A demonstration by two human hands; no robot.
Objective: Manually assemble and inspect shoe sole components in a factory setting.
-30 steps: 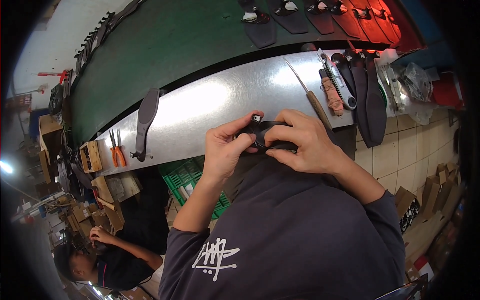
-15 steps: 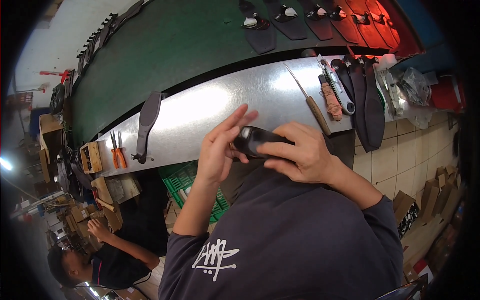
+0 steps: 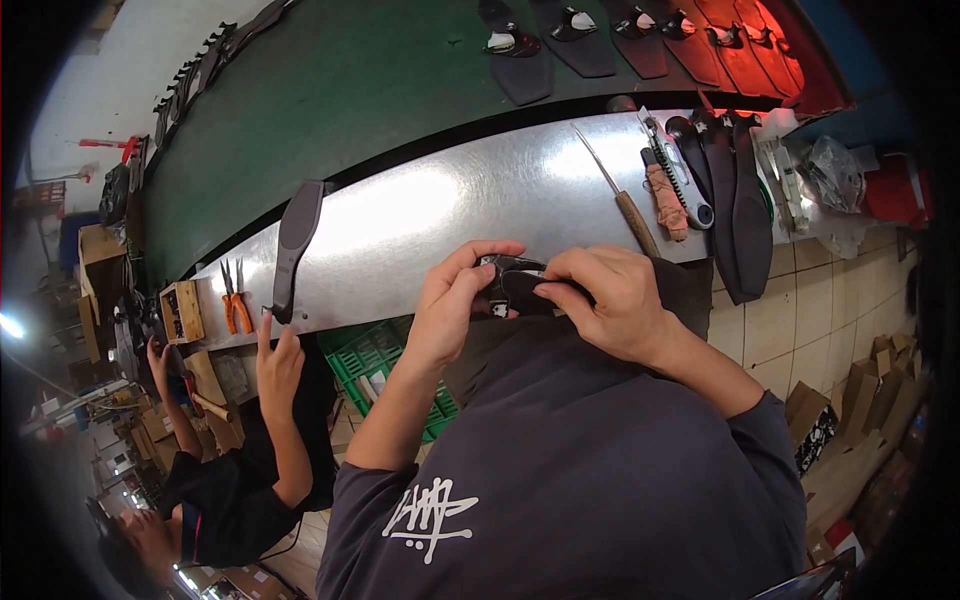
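Close to my body, at the near edge of the metal work surface, I hold a black shoe piece (image 3: 522,292) that looks like a dark sole with a glossy strap. My left hand (image 3: 450,298) grips its left end, thumb on top and fingers around the strap. A small pale patch shows beneath that grip. My right hand (image 3: 612,300) pinches the right end between thumb and fingers. Much of the piece is hidden by the hands. An awl with a wooden handle (image 3: 636,224) lies on the metal just beyond my right hand.
Orange-handled pliers (image 3: 236,302), a wooden box (image 3: 182,312) and a dark shoe sole (image 3: 298,235) lie to the left, near a co-worker's hand (image 3: 281,368). A knife (image 3: 697,212) and several soles (image 3: 745,215) lie right. Strapped soles (image 3: 520,75) line the green belt (image 3: 380,75).
My left hand has closed on the shoe piece, its fingers no longer spread. The piece has turned in my hands. The co-worker's hand has risen toward the sole on the left.
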